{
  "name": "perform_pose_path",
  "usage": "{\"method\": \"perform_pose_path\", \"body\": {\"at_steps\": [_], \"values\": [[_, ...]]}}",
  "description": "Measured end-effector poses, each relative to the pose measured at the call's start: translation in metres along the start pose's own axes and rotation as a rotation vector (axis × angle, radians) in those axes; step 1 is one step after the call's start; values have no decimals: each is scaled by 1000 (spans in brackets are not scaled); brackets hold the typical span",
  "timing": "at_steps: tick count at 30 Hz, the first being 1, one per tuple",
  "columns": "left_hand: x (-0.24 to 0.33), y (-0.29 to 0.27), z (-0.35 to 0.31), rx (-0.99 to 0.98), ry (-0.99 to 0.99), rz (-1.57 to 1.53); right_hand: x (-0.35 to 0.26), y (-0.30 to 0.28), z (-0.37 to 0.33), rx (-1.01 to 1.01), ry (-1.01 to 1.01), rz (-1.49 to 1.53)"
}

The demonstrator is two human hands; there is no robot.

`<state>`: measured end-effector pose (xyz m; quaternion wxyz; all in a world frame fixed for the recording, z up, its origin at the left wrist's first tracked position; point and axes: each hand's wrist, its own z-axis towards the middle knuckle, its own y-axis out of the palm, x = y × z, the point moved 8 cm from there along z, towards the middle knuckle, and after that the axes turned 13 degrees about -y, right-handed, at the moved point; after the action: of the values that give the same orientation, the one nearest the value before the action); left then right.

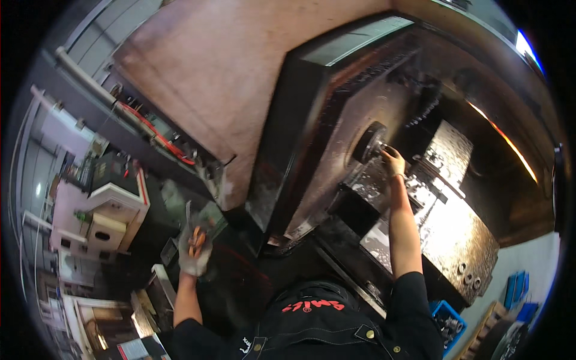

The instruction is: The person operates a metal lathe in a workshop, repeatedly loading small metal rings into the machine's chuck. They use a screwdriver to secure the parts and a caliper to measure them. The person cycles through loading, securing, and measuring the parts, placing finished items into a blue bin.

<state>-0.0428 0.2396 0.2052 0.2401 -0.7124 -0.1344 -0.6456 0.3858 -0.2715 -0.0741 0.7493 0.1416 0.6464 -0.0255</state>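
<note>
My left hand (194, 259), in a pale glove, is held low at the left, away from the machine. It is closed around an orange-handled tool (196, 239) with a thin pale tip pointing up; its exact kind is blurred. My bare right hand (393, 161) reaches into a lathe-like machine. Its fingers are bent together at the centre of a dark round chuck (368, 143). Whatever they pinch there is mostly hidden. Right of this hand sits a wet metal tool block (427, 174) on the machine's slide.
A thick dark-edged door frame (294, 132) stands left of the opening. Wet, shiny metal covers (459, 237) lie beside my right forearm. A blue crate (449, 327) of metal parts is at lower right, near a wooden pallet (483, 333). Another machine (114, 207) stands at left.
</note>
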Motion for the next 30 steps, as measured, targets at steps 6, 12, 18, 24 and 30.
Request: {"method": "perform_pose_path", "body": {"at_steps": [6,12,18,24,30], "values": [[12,-15,97,-39,417,810,14,11,-6,50,303,103],[-18,-5,135,-203,123,741,-9,-5,-5,29,-12,-31],[-77,-120,174,-122,74,934,-18,30,-24,61,60,30],[-30,-29,146,-150,150,796,-3,-3,-16,144,102,161],[-76,-110,183,-164,32,780,-15,23,-28,105,147,35]]}}
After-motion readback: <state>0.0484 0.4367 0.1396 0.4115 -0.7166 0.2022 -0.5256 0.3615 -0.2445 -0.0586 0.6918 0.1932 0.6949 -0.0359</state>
